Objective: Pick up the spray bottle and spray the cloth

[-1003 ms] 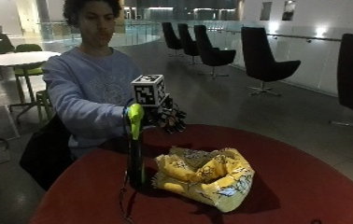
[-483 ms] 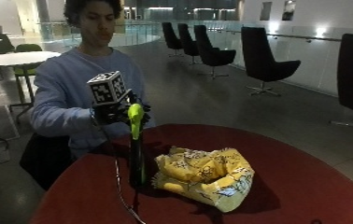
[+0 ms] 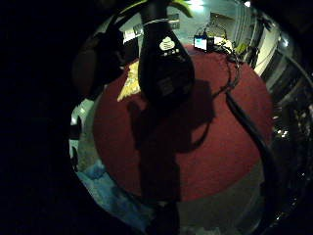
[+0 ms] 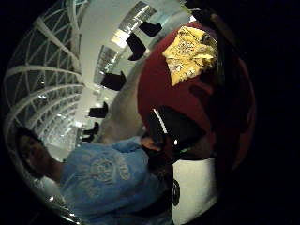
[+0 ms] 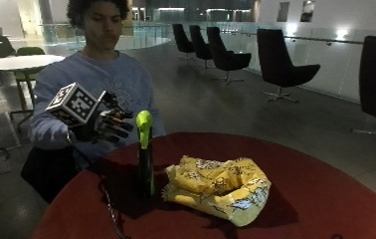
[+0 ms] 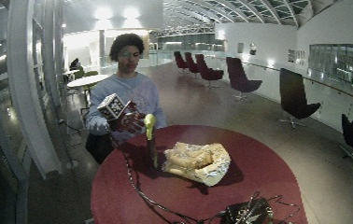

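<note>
- The tall dark spray bottle with a lime-green trigger head (image 5: pixel 145 154) is standing upright on the round red table (image 5: pixel 320 199), near the edge on the person's side, so it is within easy reach.
- The black-gloved right hand (image 5: pixel 105 124) is hovering just beside the green head, apart from it; its fingers are spread and pointing toward the bottle, gripping nothing.
- The crumpled yellow printed cloth (image 5: pixel 218 186) is lying in a heap just beside the bottle's base, apparently touching it, so a spray from the lifted bottle would need only a short turn toward it.
- In the little-finger-side palm view the bottle's dark rounded body is filling the middle, which suggests the palm is facing it at close range.
- I judge the reach is under way and the grasp not yet made.
- A thin black cable (image 5: pixel 108 209) is trailing across the table on the hand's side of the bottle, and could snag a low approach.
- Open red surface is lying beyond the cloth, leaving room to move.
</note>
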